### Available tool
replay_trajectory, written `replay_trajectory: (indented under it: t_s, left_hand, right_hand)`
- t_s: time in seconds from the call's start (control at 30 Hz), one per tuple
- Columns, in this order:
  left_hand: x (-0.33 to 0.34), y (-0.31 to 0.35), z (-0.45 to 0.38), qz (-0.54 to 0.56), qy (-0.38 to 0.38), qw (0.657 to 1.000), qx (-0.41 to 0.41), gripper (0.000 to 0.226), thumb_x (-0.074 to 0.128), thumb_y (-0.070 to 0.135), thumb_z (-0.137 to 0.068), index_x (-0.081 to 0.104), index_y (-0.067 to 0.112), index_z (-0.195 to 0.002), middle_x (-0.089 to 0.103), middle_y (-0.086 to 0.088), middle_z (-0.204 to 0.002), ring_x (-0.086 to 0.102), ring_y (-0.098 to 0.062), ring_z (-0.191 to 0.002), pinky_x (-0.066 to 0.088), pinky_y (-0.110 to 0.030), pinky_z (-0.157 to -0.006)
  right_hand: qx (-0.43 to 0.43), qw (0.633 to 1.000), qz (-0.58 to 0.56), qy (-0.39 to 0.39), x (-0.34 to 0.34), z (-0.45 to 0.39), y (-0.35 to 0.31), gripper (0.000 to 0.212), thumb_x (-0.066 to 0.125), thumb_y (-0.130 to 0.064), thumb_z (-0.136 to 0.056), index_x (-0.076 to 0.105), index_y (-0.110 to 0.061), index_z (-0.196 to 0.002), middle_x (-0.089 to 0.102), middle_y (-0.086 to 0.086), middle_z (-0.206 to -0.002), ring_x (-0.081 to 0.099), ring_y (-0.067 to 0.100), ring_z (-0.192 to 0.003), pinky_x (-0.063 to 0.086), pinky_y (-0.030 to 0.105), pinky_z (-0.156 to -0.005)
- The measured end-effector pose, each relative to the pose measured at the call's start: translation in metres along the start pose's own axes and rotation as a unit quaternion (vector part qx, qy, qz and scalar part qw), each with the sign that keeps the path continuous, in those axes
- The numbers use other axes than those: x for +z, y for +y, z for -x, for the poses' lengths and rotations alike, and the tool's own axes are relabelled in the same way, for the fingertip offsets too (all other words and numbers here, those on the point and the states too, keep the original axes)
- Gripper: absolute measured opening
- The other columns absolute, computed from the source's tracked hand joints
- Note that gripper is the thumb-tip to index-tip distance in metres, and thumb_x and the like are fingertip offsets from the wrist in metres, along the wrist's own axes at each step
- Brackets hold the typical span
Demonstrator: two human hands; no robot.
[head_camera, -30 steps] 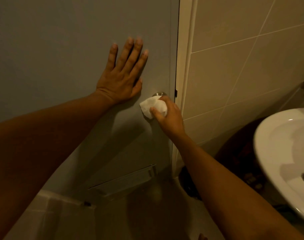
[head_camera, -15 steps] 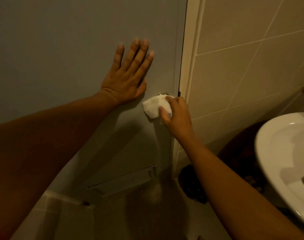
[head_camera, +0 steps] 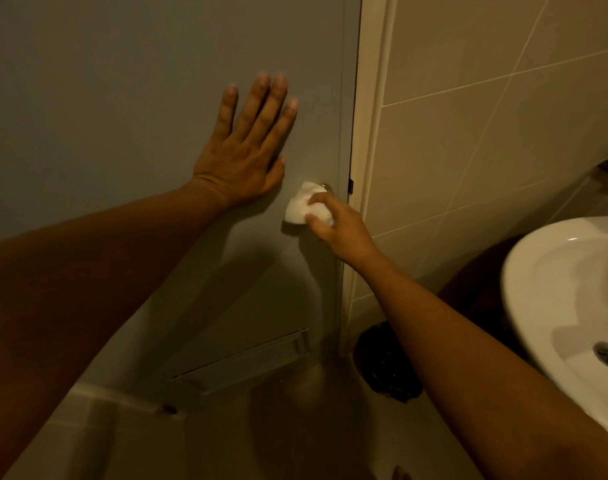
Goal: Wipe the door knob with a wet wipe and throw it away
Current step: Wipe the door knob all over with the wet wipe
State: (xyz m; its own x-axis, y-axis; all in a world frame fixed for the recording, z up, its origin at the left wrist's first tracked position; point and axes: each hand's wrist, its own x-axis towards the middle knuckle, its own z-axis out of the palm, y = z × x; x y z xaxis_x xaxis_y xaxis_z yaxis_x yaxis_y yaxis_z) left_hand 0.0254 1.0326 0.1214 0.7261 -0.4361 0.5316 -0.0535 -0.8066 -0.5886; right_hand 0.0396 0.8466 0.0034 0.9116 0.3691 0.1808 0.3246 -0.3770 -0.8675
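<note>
I am closing my right hand point(head_camera: 342, 228) around the wet wipe point(head_camera: 300, 207), thumb and fingers curled tight, and the bunched white cloth is covering the door knob point(head_camera: 326, 187), of which only a sliver of metal is showing at the top edge. The grip is firm and full: nothing loose except a flap of wipe sticking out to the left. My left hand point(head_camera: 247, 157) is lying flat and open on the door point(head_camera: 122, 98) just up and left of the knob, fingers spread, holding nothing, bracing the panel.

Moving outward, the door edge and pale frame point(head_camera: 371, 133) are running down just right of the knob, with tiled wall point(head_camera: 486, 150) beyond. Near right, a white sink point(head_camera: 555, 306) is jutting into view. Low on the floor between the frame and the sink, something dark and bag-like point(head_camera: 387, 365) is sitting; I am guessing it is a bin, though it is too dim to be sure. A vent slat point(head_camera: 247, 362) is crossing the lower door.

I am judging this as the wiping step, mid-way through, with the throwing-away not yet begun. Next I am expecting to need a twist of the wrist around the knob to reach its underside and neck, then a pull clear with the wipe held, and a swing down and right toward that dark shape.
</note>
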Motion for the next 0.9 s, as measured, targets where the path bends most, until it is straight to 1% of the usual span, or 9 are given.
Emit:
replay_trajectory:
  t_s: [0.13,0.27,0.37,0.43,0.5,0.57,0.63,0.8,0.9]
  left_hand:
    - [0.001,0.000,0.001,0.001,-0.004,1.000,0.001,0.072,0.033,0.046,-0.095,0.010,0.012,-0.155,0.014,-0.020,-0.161,0.015,-0.040,-0.148,0.002,-0.055,-0.115]
    - [0.000,0.000,0.001,0.001,-0.002,1.000,0.002,0.073,0.032,0.046,-0.095,0.009,0.012,-0.155,0.013,-0.020,-0.161,0.014,-0.040,-0.148,-0.001,-0.054,-0.115]
    - [0.002,-0.001,0.001,0.010,0.004,1.000,0.001,0.072,0.032,0.045,-0.095,0.007,0.012,-0.155,0.012,-0.020,-0.161,0.011,-0.039,-0.149,-0.010,-0.052,-0.117]
    - [0.002,0.000,0.001,0.008,0.003,1.000,0.002,0.073,0.033,0.044,-0.095,0.009,0.012,-0.155,0.013,-0.020,-0.161,0.013,-0.040,-0.148,-0.007,-0.054,-0.117]
    - [0.002,0.001,0.001,0.008,0.001,1.000,0.004,0.072,0.035,0.043,-0.094,0.011,0.012,-0.155,0.014,-0.020,-0.161,0.014,-0.041,-0.148,-0.002,-0.055,-0.115]
    - [0.002,0.000,0.002,0.006,0.005,1.000,0.002,0.072,0.034,0.043,-0.094,0.012,0.012,-0.155,0.015,-0.021,-0.160,0.015,-0.041,-0.148,0.000,-0.056,-0.114]
    - [0.001,0.000,0.002,0.004,0.010,1.000,0.001,0.071,0.034,0.043,-0.094,0.013,0.012,-0.155,0.017,-0.021,-0.160,0.017,-0.040,-0.147,0.002,-0.056,-0.114]
    - [0.002,0.001,0.002,0.004,0.017,1.000,-0.002,0.069,0.034,0.041,-0.095,0.014,0.012,-0.154,0.019,-0.020,-0.160,0.019,-0.039,-0.147,0.003,-0.055,-0.117]
    - [0.000,0.001,0.004,0.016,0.008,1.000,-0.012,0.069,0.033,0.041,-0.095,0.012,0.013,-0.155,0.016,-0.018,-0.161,0.016,-0.038,-0.148,-0.007,-0.051,-0.118]
  right_hand:
    - [-0.112,0.956,0.271,-0.019,0.000,-0.007,0.000,0.032,0.063,-0.032,-0.089,0.055,-0.021,-0.118,0.046,0.012,-0.135,0.053,0.027,-0.116,0.048,0.028,-0.088]
    - [-0.107,0.947,0.303,0.001,0.005,-0.005,0.001,0.034,0.064,-0.028,-0.089,0.055,-0.021,-0.120,0.044,0.015,-0.137,0.052,0.030,-0.118,0.050,0.033,-0.094]
    - [-0.033,0.992,0.105,0.058,0.014,-0.001,-0.002,0.034,0.066,-0.032,-0.087,0.057,-0.026,-0.119,0.055,0.007,-0.124,0.058,0.025,-0.108,0.053,0.031,-0.088]
    - [0.053,0.988,-0.085,0.114,0.018,0.003,-0.009,0.027,0.068,-0.027,-0.085,0.061,-0.028,-0.111,0.061,-0.002,-0.106,0.061,0.020,-0.096,0.058,0.032,-0.077]
    - [0.162,0.927,-0.319,0.109,0.018,0.004,-0.017,0.022,0.065,-0.018,-0.088,0.061,-0.030,-0.106,0.061,-0.003,-0.095,0.061,0.018,-0.082,0.057,0.031,-0.065]
    - [0.203,0.804,-0.555,0.070,0.018,0.005,-0.022,0.026,0.059,-0.010,-0.091,0.060,-0.028,-0.110,0.061,0.007,-0.100,0.058,0.017,-0.078,0.050,0.027,-0.064]
    - [0.205,0.762,-0.610,0.075,0.019,0.002,-0.019,0.033,0.056,-0.007,-0.091,0.058,-0.023,-0.119,0.059,0.012,-0.102,0.056,0.018,-0.077,0.047,0.026,-0.064]
    - [0.156,0.957,-0.231,0.080,0.014,-0.003,-0.012,0.034,0.068,-0.017,-0.085,0.057,-0.032,-0.114,0.056,-0.006,-0.099,0.058,0.020,-0.087,0.059,0.033,-0.069]
    - [0.067,0.998,-0.015,0.008,0.008,-0.008,-0.002,0.043,0.071,-0.025,-0.084,0.057,-0.023,-0.125,0.057,-0.002,-0.117,0.055,0.019,-0.105,0.050,0.027,-0.081]
